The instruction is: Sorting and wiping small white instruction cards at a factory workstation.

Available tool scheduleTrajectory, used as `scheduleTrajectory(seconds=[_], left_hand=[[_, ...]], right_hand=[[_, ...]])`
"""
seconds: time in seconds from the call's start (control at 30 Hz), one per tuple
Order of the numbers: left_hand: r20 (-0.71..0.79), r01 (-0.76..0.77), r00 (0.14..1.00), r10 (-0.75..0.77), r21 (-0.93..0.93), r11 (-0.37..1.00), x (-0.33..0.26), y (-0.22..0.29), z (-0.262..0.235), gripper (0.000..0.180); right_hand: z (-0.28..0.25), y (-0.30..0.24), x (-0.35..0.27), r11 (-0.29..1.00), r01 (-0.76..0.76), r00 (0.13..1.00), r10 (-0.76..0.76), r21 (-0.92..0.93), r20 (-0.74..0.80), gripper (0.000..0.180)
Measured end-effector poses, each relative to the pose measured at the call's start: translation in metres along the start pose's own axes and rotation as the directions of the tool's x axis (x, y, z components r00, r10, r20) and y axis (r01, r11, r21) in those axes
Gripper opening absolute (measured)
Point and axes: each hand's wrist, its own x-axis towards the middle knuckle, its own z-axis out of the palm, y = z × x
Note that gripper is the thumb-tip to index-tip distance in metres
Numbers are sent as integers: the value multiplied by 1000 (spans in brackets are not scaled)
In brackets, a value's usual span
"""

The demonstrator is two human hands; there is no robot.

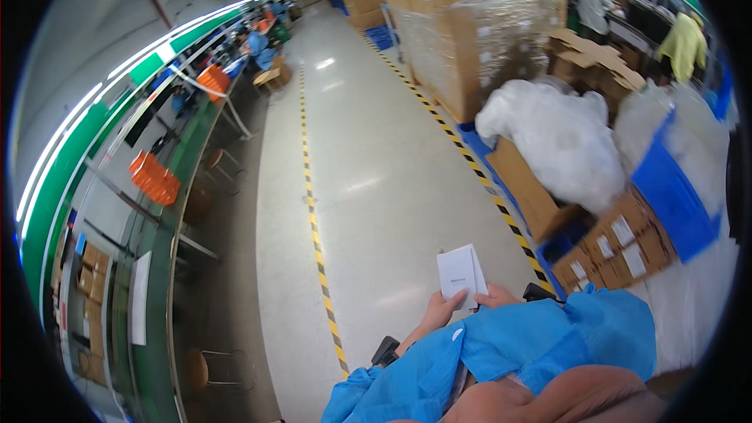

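Left hand and right hand both grasp thin white paper booklets over the glossy floor; mid-sorting, probably.

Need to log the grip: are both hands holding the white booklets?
Yes, the left hand and the right hand both grip the lower edge of the white booklets, held above the blue garment.

White leaflets, blue sleeves, yellow-and-black striped floor tape, orange crates

Glossy grey floor, striped tape lines, stacked cardboard boxes
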Motion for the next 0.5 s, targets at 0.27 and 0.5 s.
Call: scheduleTrajectory(seconds=[0.27, 0.5], left_hand=[[-512, 282, 854, -93, 306, 910, 125, -96, -256, 47], [-751, 823, 441, -491, 120, 555, 143, -157, -372, 44]], right_hand=[[-18, -56, 262, 945, 176, 903, -42, -277, 428, 37], [-30, -163, 432, 784, 406, 639, 123, -469, 759, 38]])
